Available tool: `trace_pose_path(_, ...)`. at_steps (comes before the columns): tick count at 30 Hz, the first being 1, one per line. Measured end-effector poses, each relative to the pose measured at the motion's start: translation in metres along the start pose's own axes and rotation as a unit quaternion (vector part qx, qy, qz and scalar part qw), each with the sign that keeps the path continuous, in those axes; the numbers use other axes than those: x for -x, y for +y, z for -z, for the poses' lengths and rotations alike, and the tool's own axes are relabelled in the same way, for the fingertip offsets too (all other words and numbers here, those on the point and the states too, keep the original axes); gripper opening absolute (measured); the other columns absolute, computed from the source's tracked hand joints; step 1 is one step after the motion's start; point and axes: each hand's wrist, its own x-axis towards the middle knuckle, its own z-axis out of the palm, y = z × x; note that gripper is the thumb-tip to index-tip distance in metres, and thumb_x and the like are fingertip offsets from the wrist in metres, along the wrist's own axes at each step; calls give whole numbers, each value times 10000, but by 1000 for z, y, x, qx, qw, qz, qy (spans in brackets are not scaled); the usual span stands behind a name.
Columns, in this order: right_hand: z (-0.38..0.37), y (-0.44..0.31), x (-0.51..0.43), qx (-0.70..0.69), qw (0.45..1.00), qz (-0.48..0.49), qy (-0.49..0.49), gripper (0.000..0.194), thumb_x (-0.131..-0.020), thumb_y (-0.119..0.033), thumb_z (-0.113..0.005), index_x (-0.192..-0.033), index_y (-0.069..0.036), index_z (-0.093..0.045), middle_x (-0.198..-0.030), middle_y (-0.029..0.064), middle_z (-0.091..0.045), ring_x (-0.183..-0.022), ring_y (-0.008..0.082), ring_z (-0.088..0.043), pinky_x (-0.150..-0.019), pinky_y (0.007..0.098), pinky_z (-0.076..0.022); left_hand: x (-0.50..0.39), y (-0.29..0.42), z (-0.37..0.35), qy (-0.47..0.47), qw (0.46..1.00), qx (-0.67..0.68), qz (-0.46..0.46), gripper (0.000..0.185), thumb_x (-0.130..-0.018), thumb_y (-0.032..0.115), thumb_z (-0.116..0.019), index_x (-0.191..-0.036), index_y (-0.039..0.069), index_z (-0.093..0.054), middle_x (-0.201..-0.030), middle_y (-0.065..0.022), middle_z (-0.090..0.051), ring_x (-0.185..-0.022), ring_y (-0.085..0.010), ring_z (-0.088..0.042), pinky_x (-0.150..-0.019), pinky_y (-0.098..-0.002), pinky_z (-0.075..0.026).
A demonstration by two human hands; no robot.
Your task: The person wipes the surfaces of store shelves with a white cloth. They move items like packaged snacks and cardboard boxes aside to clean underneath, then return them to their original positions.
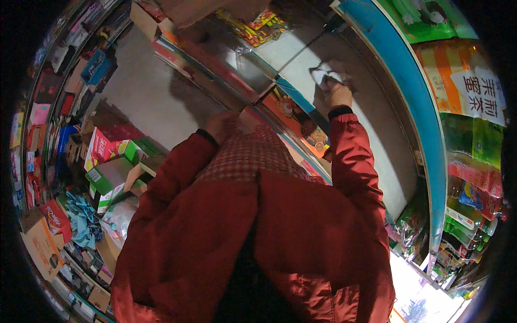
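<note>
My right hand (340, 96) reaches out over a pale shelf surface (377, 133) beside a blue shelf edge. Its fingers are closed on a black-and-white object (325, 76), blurred, perhaps a cloth. My left hand (223, 126) lies in shadow at the red front edge of a shelf, by the checked cloth (250, 157) over my front. Its fingers are dark and blurred, so I cannot tell whether they hold anything. A thin dark rod (301, 51) slants across the shelf to the left of my right hand. Red and yellow packets (264, 28) lie farther back.
Packed shelves (44, 117) curve along the left. Opened cartons (111, 173), a teal crumpled cloth or bag (83, 218) and a clear plastic bag (121, 218) crowd the lower left. Drink bottles (470, 194) and large packs stand beyond the blue shelf edge (434, 149) at right.
</note>
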Motion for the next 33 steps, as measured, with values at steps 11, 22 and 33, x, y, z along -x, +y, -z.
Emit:
trace_pose_path(11, 29, 206, -29, -59, 994, 39, 79, 408, -697, -333, -568, -1017, -82, -537, -956, 105, -557, -884, 214, -529, -721, 346, -438, -3, -15, -13, 14, 994, 82, 67, 159, -750, 196, -556, -825, 57, -546, -734, -43, -535, -688, -157, -515, -616, -269, -428)
trace_pose_path(22, 26, 137, -107, -236, 938, 249, 57, 365, -826, -325, -437, -1073, -64, -499, -837, 88, -574, -739, 213, -541, -626, 348, -440, 16, -36, 15, 59, 984, 170, 19, 137, -778, 141, -506, -850, 27, -530, -728, -62, -552, -618, -178, -522, -571, -297, -443)
trace_pose_path(33, 10, 38, 7, -151, 984, 87, -21, 397, -696, -286, -564, -1085, -227, -519, -977, 128, -564, -878, 290, -549, -746, 360, -439, 11, -24, -3, 55, 995, 73, 46, 185, -782, 210, -521, -883, 55, -518, -765, -49, -528, -662, -175, -503, -608, -305, -433)
